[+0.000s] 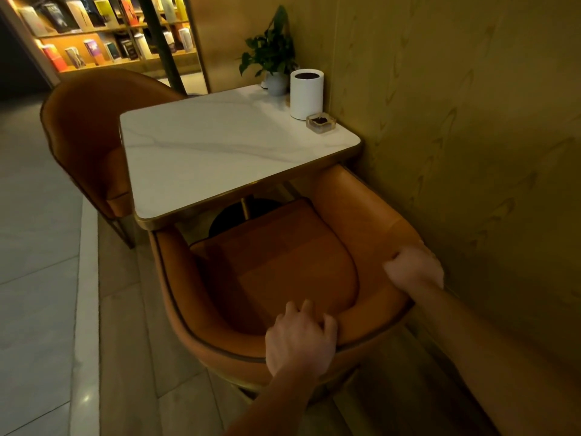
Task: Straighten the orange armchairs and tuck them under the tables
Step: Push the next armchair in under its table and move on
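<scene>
An orange armchair [283, 262] stands right in front of me, its front arms reaching just under the near edge of the white marble table [220, 146]. My left hand [300, 338] grips the top rim of its backrest, fingers curled over the edge. My right hand [415, 267] grips the rim of its right arm, close to the wall. A second orange armchair [91, 133] stands at the table's far left side, its curved back toward the walkway and its seat hidden under the tabletop.
On the table's far right corner stand a white cylinder container [306, 94], a potted plant [272, 55] and a small glass ashtray [320, 122]. A wood-panelled wall [471, 121] runs along the right. Bookshelves [103, 36] fill the back. Tiled floor [37, 247] lies left.
</scene>
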`<state>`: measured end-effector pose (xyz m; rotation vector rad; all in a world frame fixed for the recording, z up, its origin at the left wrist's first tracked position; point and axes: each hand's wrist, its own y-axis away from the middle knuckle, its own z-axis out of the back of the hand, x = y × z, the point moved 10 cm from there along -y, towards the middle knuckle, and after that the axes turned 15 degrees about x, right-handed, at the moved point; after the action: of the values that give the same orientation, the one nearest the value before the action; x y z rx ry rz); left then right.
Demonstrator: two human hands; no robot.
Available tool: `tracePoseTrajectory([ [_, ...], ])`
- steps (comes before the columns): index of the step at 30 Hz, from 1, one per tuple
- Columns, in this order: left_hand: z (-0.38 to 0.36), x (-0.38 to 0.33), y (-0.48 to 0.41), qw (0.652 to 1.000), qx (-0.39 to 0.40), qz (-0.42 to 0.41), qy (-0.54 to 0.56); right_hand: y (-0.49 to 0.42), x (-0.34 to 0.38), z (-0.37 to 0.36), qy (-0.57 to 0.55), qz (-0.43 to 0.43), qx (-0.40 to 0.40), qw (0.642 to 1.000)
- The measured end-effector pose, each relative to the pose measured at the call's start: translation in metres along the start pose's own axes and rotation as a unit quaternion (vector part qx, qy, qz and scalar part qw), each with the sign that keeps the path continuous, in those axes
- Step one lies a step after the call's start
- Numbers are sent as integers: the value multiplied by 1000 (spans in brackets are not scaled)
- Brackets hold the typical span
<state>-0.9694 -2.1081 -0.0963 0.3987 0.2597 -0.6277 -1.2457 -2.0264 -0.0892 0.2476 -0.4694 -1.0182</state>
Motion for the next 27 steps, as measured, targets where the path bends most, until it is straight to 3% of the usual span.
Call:
tracePoseTrajectory([
  [9, 2, 0, -2, 1000, -16, 2, 9, -13, -3, -5, 16, 2, 3, 1000],
  [16, -11, 5, -8, 998, 53, 19, 41, -4, 6, -15, 96, 24, 61, 993],
  [21, -14, 13, -4, 982, 164, 35, 87, 69, 64, -32, 98, 149, 57, 982],
  [27, 48, 46, 56, 995, 99, -1, 34, 152, 100, -32, -6, 215, 54, 975],
])
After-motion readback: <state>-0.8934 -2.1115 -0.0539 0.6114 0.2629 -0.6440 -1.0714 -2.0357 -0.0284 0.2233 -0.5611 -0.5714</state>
